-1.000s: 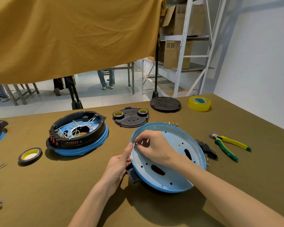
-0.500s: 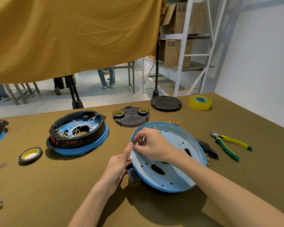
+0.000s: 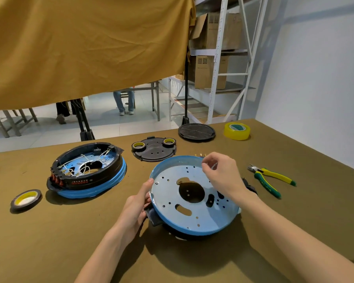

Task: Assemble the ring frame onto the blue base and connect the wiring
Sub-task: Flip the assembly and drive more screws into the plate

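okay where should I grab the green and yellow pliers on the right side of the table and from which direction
Grip the pliers around both sleeved handles, coming from above. They lie flat with the metal jaws pointing toward the blue base and the handles splayed away from it, clear of other parts, probably nearest the right hand.

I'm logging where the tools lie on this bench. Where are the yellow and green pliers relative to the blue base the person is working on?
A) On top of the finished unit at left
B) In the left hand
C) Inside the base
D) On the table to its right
D: the pliers lie flat on the table, apart from and to the right of the blue base, with neither hand on them.
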### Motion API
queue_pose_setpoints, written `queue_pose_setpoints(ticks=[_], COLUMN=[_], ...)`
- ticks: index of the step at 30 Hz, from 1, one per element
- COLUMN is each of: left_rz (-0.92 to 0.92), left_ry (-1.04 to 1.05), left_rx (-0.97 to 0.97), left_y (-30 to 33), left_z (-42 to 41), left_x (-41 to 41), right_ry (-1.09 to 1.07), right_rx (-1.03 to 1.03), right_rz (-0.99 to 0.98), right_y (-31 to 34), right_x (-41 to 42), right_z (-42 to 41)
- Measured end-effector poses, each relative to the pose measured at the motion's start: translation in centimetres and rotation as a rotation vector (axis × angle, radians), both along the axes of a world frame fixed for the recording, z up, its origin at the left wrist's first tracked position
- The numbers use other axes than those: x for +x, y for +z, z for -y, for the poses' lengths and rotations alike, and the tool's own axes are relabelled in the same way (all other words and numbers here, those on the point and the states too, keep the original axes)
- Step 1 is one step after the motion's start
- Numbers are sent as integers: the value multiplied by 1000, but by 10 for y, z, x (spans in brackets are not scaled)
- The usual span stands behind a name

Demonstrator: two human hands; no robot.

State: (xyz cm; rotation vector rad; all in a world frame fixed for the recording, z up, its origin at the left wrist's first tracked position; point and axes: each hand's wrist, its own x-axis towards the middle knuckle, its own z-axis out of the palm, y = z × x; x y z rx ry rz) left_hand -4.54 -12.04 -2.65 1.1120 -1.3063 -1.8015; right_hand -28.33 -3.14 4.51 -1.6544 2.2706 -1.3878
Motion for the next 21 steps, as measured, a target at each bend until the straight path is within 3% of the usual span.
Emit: queue_pose_setpoints(ticks=[5,10,16,18,21], left_rz=[-2,-8,-17,-17,-27], left_ry=[18,113,141,136,120], left_rx=[-9,15,-25,-29,-20], left_y=[4,10,8,9,10], left_z=[-4,-4,-2,-3,-3], left_x=[0,1,7,7,7], right_ry=[-166,-259,-243,-245,-294], right_rx=[231,227,728,761,644], right_rz=[-16,-68,-233,-213,-148], right_y=[-15,-25,-37,-40,-36], right_x=[-36,-46,-31,-27,-29], right_z=[-39,-61,-62,-59,-58])
